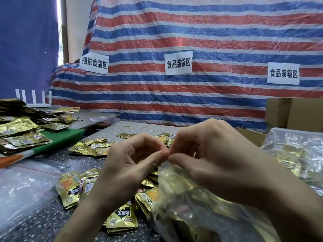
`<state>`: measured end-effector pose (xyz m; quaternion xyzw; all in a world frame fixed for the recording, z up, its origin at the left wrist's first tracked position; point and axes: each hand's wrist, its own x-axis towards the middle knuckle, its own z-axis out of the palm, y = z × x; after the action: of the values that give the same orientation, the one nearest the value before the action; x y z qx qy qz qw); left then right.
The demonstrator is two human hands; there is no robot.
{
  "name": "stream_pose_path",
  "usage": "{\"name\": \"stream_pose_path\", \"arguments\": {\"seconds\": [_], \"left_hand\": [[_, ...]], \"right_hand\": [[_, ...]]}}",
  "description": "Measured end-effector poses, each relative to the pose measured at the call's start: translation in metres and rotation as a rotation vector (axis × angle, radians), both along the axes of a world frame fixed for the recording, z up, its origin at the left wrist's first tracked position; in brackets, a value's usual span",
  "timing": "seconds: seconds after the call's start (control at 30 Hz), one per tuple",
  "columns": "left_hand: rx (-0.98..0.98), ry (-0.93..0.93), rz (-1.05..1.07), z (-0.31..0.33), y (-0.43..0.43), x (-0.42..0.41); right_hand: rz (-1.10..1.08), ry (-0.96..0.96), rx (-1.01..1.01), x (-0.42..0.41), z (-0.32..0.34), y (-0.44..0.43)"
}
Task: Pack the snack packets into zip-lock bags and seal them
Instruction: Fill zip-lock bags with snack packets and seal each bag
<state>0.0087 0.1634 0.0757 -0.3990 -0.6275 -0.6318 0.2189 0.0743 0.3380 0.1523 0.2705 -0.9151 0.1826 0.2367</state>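
Clear plastic, the filled zip-lock bag (188,203) hangs above the bench (43,222); the left hand (129,168) and right hand (215,154) have their grip clamped on its top edge. Sealing well probably means pinching steadily along the strip, packets kept below.

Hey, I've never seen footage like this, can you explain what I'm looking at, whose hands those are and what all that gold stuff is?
There is no machine here. A person wears a camera on the head, so the single picture looks forward and down at their own two bare hands.

The left hand and right hand meet at the fingertips, pinching the top edge of a clear zip-lock bag already holding gold snack packets.

More loose gold snack packets lie scattered on the speckled table. Empty clear bags lie at the left, filled bags at the right, with cardboard boxes behind them. A striped tarp carrying paper signs hangs behind.
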Motion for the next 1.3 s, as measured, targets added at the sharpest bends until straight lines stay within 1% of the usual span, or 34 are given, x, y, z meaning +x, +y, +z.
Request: {"name": "stream_pose_path", "arguments": {"seconds": [0.17,0.23,0.37,0.43,0.57,0.73,0.83,0.9,1.17,1.3], "left_hand": [[-0.03,-0.018,-0.119,-0.003,-0.002,-0.002],[-0.032,-0.012,-0.136,-0.004,-0.001,-0.001],[-0.042,0.108,-0.019,-0.007,0.003,0.002],[-0.001,0.159,0.038,-0.01,0.006,0.004],[0.106,0.195,0.128,-0.014,0.014,0.008],[0.296,0.171,0.238,-0.008,0.004,0.0],[0.315,0.189,0.255,-0.007,0.0,-0.004],[0.325,0.168,0.25,-0.009,0.001,-0.006],[0.312,0.151,0.24,-0.018,0.006,-0.016],[0.402,0.111,0.228,-0.018,-0.004,-0.024]], "right_hand": [[0.012,-0.041,0.02,0.006,0.003,0.001],[0.005,-0.042,0.042,0.008,0.004,0.001],[-0.05,-0.012,0.095,0.009,0.004,-0.002],[-0.058,-0.001,0.083,0.007,0.004,-0.003],[-0.057,-0.007,0.083,0.005,0.002,-0.002],[-0.042,-0.107,0.024,-0.005,0.005,0.013],[-0.027,-0.146,-0.007,-0.014,0.003,0.018],[-0.008,-0.176,-0.023,-0.02,0.0,0.018],[0.097,-0.355,-0.139,-0.038,-0.004,0.037],[0.112,-0.405,-0.194,-0.045,-0.009,0.052]]}}
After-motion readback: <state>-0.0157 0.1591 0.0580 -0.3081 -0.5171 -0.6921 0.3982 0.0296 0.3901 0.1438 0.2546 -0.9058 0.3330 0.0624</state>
